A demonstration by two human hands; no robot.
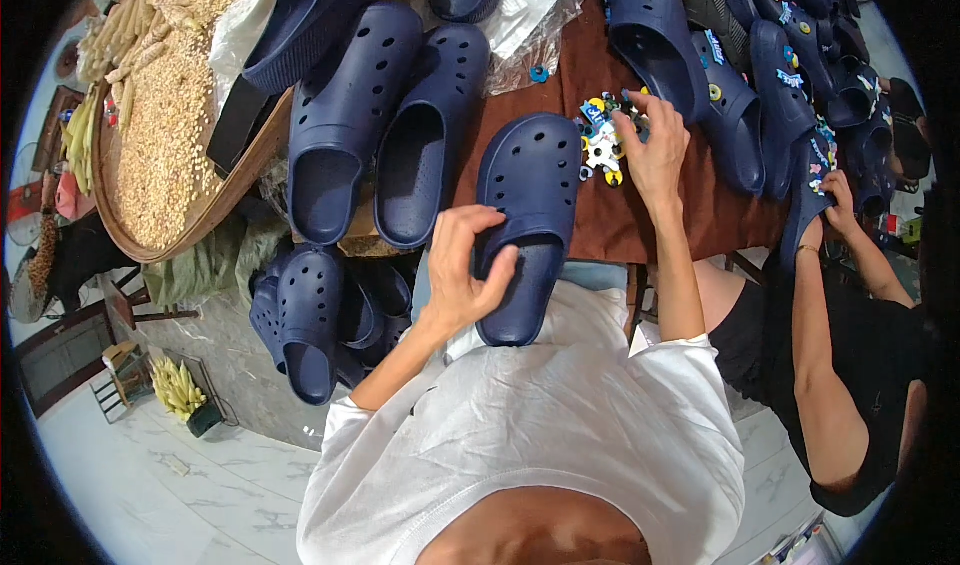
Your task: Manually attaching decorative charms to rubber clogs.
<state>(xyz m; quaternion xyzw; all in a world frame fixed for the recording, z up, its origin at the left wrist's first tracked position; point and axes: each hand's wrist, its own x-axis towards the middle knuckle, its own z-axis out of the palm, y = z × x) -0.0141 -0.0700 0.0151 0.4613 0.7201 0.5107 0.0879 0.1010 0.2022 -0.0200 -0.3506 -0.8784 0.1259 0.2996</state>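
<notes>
- Head view, and the clog sits right in the middle of it: navy, upper facing up, toe pointing away from the person, heel right at the white shirt.
- Left hand has a firm hold! It clasps the clog along its left side, fingers laid over the upper, thumb at the foot opening.
- Right hand is off to the clog's right, fingers curled at the charms. Is there a piece between thumb and finger? From where I stand, I can't tell.
- Those charms, a jumble of white, yellow, blue and black, lie just right of the clog's toe, on the brown cloth.
- Left of the clog, a plain pair lies with toes pointing away too, openings toward the person.
- Beyond the clog's toe, there's the clear bag, with one small blue piece by its edge.
- Right of the clog, past the charms, decorated clogs crowd together.
- Further right of the clog, a co-worker's hand is at another shoe, this one dotted with charms.
- Far left of the clog, a big round tray carries pale kernels and stripped cobs.
</notes>
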